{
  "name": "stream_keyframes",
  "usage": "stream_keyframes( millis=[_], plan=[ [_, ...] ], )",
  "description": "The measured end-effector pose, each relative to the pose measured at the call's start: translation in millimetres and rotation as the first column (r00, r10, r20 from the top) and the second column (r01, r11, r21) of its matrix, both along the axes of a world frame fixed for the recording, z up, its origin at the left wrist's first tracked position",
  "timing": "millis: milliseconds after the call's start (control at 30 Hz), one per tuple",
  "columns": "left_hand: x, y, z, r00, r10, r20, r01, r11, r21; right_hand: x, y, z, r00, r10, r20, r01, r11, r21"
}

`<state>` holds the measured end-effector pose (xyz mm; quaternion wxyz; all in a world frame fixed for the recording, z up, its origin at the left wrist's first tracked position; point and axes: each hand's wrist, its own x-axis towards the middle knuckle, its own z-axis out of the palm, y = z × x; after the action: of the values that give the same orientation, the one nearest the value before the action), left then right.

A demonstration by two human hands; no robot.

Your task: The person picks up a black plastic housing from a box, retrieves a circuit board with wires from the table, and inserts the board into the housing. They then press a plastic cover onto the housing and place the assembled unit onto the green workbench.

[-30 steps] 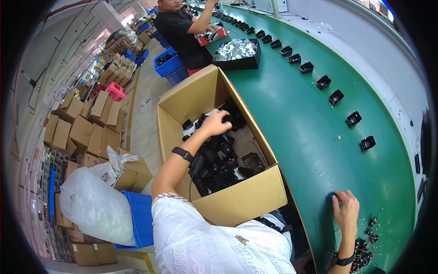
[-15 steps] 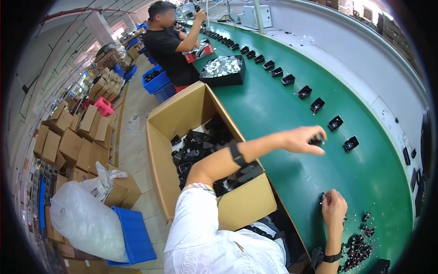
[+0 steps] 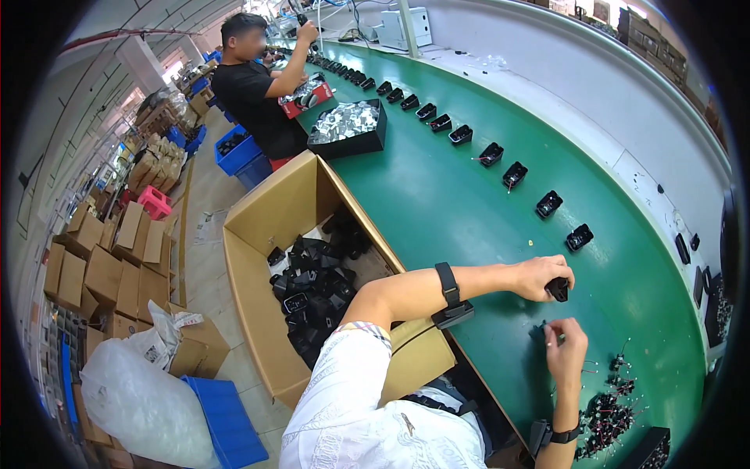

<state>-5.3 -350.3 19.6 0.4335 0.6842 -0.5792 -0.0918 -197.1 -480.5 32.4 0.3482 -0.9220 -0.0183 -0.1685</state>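
Observation:
My left hand (image 3: 537, 277) is closed around a small black plastic housing (image 3: 557, 289) just above the green table (image 3: 453, 219). Close in front of me, my right hand (image 3: 568, 344) pinches a small dark part (image 3: 541, 330) between thumb and fingertips; its exact kind is too small to tell. The two hands are a short way apart. Beside my right wrist lies a heap of small wired components (image 3: 605, 422) with thin red and black leads. Black housings like the one I hold, among them the nearest one (image 3: 580, 237), stand in a long row curving away along the table.
A large cardboard box (image 3: 258, 313) full of black plastic parts (image 3: 312, 289) stands under my left arm. Farther off are a black tray (image 3: 348, 129) of silvery pieces and a co-worker in black (image 3: 250, 86). A blue bin (image 3: 226, 414) sits on the floor at left.
My left hand has come nearer to my right and has closed on a black housing; half a second ago its fingers were spread. My right hand stays low, still pinching.

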Motion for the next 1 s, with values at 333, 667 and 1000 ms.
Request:
stream_keyframes(
  millis=[333, 667, 1000],
  plan=[
    [-9.4, -8.3, 10.1, 0.991, -0.131, -0.015, 0.127, 0.977, -0.172, 25.9, -3.2, 68.4, 0.96, -0.067, 0.27, 0.025, 0.987, 0.157],
    [-26.6, -1.5, 43.5, 0.998, 0.035, 0.045, -0.026, 0.983, -0.179, 21.2, -22.3, 53.6, 0.922, -0.038, 0.386, 0.023, 0.999, 0.043],
    [-17.5, 18.5, 49.3, 0.982, 0.102, 0.161, -0.071, 0.98, -0.187, 30.6, -10.7, 58.2, 0.929, 0.02, 0.37, -0.018, 1.0, -0.008]
  ],
)
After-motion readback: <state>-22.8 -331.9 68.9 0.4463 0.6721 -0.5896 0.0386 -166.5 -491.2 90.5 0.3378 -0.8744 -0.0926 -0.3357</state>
